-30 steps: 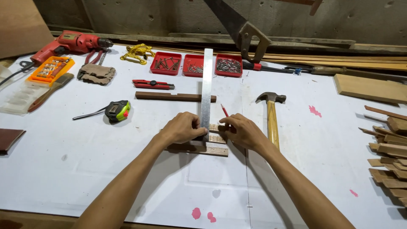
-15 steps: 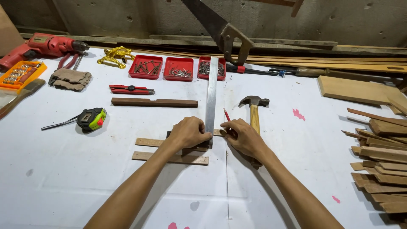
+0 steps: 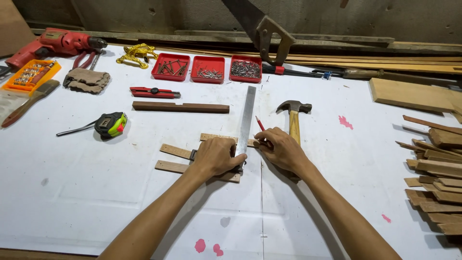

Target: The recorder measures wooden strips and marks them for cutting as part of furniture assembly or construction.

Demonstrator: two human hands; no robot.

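My left hand (image 3: 217, 156) presses down on the stock of a metal try square, whose steel blade (image 3: 247, 118) runs away from me across several thin wooden strips (image 3: 174, 151). My right hand (image 3: 280, 148) grips a red pencil (image 3: 260, 123) with its tip against the blade's right edge, over the end of a strip. The strips lie side by side on the white-covered bench (image 3: 96, 192), partly hidden under both hands.
A hammer (image 3: 293, 118) lies just right of my right hand. A dark wood bar (image 3: 180, 107), a red utility knife (image 3: 154, 92), a tape measure (image 3: 110, 124), three red trays of nails (image 3: 208, 69), a drill (image 3: 53, 44), a handsaw (image 3: 262, 29) and a stack of wood pieces (image 3: 435, 178) surround the work.
The square and both hands have shifted toward me along the strips, and the blade now tilts slightly. A third strip shows beyond my left hand. The view has moved a little.
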